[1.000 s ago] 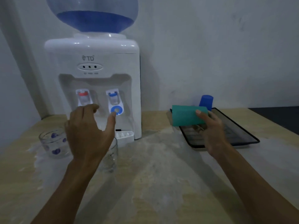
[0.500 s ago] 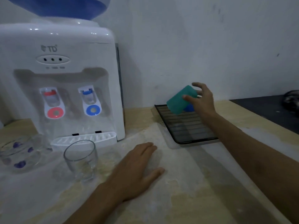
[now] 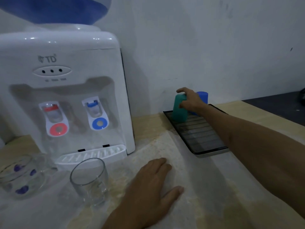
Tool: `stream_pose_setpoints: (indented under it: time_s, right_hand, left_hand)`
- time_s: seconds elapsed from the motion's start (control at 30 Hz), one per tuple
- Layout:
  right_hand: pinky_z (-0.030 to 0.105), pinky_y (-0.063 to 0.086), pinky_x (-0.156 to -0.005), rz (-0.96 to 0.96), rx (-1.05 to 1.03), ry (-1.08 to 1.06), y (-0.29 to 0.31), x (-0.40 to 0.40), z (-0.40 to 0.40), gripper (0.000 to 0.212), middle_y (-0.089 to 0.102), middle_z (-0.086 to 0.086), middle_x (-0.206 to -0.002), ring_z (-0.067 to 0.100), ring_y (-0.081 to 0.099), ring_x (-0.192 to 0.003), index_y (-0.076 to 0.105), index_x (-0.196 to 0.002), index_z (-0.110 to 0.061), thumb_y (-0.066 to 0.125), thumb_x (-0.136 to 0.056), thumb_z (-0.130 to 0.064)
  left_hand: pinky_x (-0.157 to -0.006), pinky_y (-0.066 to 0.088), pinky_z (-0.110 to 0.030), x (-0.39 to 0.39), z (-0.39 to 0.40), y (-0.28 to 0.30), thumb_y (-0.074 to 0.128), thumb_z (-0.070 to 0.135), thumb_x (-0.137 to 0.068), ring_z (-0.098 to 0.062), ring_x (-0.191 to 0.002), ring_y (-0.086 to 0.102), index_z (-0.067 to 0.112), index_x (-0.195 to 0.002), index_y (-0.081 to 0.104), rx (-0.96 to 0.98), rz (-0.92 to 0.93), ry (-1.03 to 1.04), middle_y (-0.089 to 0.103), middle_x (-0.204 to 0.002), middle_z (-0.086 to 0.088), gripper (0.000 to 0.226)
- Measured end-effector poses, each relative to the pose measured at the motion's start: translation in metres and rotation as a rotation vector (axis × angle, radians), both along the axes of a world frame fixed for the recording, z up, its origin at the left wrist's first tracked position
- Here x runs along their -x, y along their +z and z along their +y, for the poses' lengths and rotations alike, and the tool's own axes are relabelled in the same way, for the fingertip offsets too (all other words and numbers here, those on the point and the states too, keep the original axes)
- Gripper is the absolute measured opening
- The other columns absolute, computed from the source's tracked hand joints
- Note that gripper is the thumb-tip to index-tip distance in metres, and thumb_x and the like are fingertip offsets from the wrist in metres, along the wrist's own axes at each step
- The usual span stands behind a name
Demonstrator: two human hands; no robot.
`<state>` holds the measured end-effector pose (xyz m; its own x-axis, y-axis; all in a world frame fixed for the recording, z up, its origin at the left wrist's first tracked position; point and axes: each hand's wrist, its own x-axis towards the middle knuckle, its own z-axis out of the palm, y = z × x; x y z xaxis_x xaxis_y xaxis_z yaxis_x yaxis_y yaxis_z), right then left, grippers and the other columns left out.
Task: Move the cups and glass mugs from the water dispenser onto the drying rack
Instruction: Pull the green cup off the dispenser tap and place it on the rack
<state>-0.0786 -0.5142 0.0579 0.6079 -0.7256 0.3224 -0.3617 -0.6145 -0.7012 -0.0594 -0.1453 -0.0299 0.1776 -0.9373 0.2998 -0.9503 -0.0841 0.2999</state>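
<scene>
While the right hand is gripping a teal cup and setting it on the drying rack beside a blue cup, the left hand is resting flat and empty on the bench, likely reaching next for the clear glass mug.

i've swung the green cup from tilted in the air to upright on the drying rack, my right hand gripping it beside the blue cup.
</scene>
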Motion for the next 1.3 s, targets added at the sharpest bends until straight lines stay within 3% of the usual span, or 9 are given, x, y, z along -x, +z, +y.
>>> stream_pose_setpoints:
  time_s: [0.1,0.23,0.6,0.73,0.87,1.03,1.17,1.3]
  right_hand:
    - [0.048,0.058,-0.089,0.026,-0.007,-0.018,-0.008,-0.007,-0.004,0.073,0.048,0.018,-0.137,0.027,0.054,-0.102,0.045,-0.150,-0.020,0.069,-0.086,0.005]
    - [0.042,0.054,-0.094,0.032,0.007,-0.056,-0.021,-0.017,-0.008,0.081,0.042,0.018,-0.141,0.034,0.050,-0.122,0.042,-0.150,-0.021,0.087,-0.082,-0.015]
    - [0.045,0.052,-0.097,0.044,0.024,-0.109,-0.027,-0.024,-0.007,0.085,0.042,0.022,-0.139,0.040,0.052,-0.122,0.036,-0.155,-0.026,0.082,-0.085,-0.009]
    - [0.043,0.050,-0.101,0.017,0.029,-0.101,-0.026,-0.022,-0.001,0.098,0.037,0.022,-0.142,0.033,0.052,-0.116,0.026,-0.161,-0.031,0.084,-0.084,-0.010]
    - [0.042,0.042,-0.112,-0.095,0.111,-0.169,-0.021,-0.016,0.022,0.100,0.028,0.022,-0.153,0.036,0.044,-0.133,0.016,-0.164,-0.023,0.082,-0.088,-0.023]
    - [0.019,0.032,-0.104,-0.282,0.272,-0.117,-0.018,0.004,0.081,0.081,0.032,0.016,-0.151,0.024,0.043,-0.133,0.031,-0.158,-0.012,0.076,-0.091,-0.020]
    - [0.000,0.026,-0.103,-0.388,0.392,0.022,-0.035,0.024,0.146,0.065,0.042,0.003,-0.138,0.004,0.039,-0.122,0.046,-0.147,-0.011,0.076,-0.090,-0.015]
    - [0.015,0.037,-0.107,-0.395,0.459,0.139,-0.058,0.038,0.200,0.055,0.052,0.011,-0.133,0.011,0.047,-0.122,0.055,-0.135,-0.007,0.077,-0.085,-0.008]
  left_hand:
    - [-0.123,0.018,-0.019,-0.001,-0.001,0.000,0.037,0.079,-0.093,0.000,-0.151,0.021,0.035,-0.157,0.037,0.001,0.000,-0.003,0.024,-0.167,0.017,0.078]
    - [-0.122,0.020,-0.022,-0.002,-0.002,0.000,0.038,0.080,-0.092,-0.001,-0.150,0.022,0.035,-0.156,0.037,0.003,-0.003,-0.001,0.025,-0.166,0.017,0.078]
    - [-0.120,0.020,-0.022,-0.001,-0.004,0.000,0.039,0.079,-0.092,-0.002,-0.149,0.025,0.034,-0.155,0.040,0.027,-0.008,-0.015,0.029,-0.164,0.017,0.077]
    - [-0.117,0.020,-0.018,-0.001,-0.004,0.000,0.042,0.078,-0.092,-0.001,-0.148,0.026,0.034,-0.154,0.042,0.038,-0.006,-0.015,0.031,-0.162,0.018,0.075]
    - [-0.117,0.024,-0.020,-0.002,-0.004,0.000,0.043,0.076,-0.093,-0.004,-0.146,0.032,0.031,-0.151,0.047,0.046,0.007,-0.023,0.036,-0.159,0.015,0.074]
    - [-0.118,0.030,-0.023,0.000,-0.001,0.000,0.047,0.069,-0.096,-0.006,-0.144,0.035,0.025,-0.149,0.050,0.083,0.023,-0.050,0.040,-0.157,0.011,0.069]
    - [-0.099,0.052,-0.028,0.002,0.005,0.007,0.065,0.044,-0.096,-0.011,-0.124,0.059,0.016,-0.122,0.072,0.288,0.048,-0.090,0.066,-0.132,0.001,0.039]
    - [-0.084,0.055,-0.033,0.007,0.023,0.024,0.071,0.022,-0.096,-0.019,-0.098,0.069,0.007,-0.100,0.078,0.562,-0.044,-0.104,0.076,-0.106,-0.006,0.017]
